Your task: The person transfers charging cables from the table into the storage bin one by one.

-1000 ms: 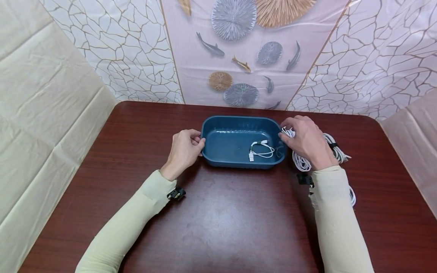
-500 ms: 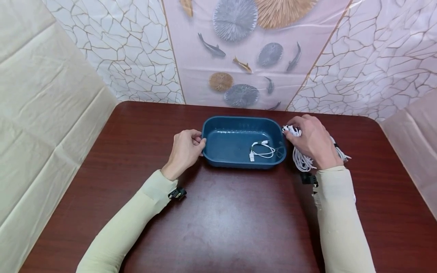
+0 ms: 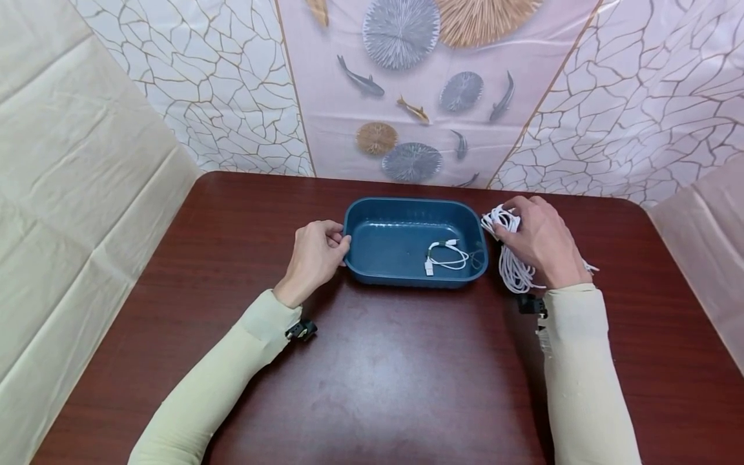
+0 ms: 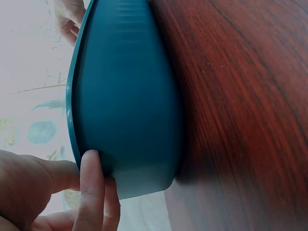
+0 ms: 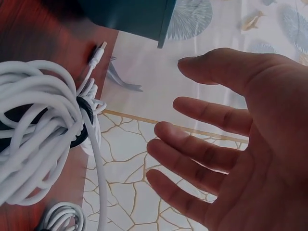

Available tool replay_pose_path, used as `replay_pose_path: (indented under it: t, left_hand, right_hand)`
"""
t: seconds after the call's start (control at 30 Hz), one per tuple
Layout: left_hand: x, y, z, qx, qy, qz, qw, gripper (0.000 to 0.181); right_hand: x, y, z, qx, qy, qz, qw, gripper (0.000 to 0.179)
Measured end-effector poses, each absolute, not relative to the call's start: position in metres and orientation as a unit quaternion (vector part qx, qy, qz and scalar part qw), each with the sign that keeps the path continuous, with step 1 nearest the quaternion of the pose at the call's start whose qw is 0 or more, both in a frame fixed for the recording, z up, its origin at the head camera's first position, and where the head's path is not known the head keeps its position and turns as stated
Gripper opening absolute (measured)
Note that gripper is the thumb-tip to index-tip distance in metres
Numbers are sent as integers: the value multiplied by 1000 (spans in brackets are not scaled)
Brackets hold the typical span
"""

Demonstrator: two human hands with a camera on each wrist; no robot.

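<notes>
A dark blue plastic bin stands toward the back of the table. My left hand pinches its left rim, and in the left wrist view the fingers lie against the bin's outer wall. Inside the bin, at the right, lies a short white USB cable. To the right of the bin, my right hand hovers over coiled white cables. Seen from the right wrist, its fingers are spread apart and hold nothing. A thick white coil with a black strap is beside that hand.
A slimmer white cable lies behind the thick coil, and another small coil shows at the lower left of the right wrist view. Patterned cloth hangs along the table's back edge. The table is dark reddish wood.
My right hand has drawn back to the right, away from the bin's right rim, and more of the white cables shows beside it. The left hand stays on the rim.
</notes>
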State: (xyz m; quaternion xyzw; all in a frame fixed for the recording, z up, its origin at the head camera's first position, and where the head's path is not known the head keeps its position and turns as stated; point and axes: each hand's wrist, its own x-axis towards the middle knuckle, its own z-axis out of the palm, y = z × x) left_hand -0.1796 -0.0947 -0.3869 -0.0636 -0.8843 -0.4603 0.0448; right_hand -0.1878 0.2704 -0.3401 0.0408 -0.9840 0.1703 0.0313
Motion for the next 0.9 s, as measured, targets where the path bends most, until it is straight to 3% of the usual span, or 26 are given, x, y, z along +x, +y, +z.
replay_pose_path:
  t: [0.9]
  left_hand:
    - [-179, -94, -387, -60, -883, -463, 42, 26]
  right_hand:
    - [-198, 286, -352, -11, -985, 150, -81, 80]
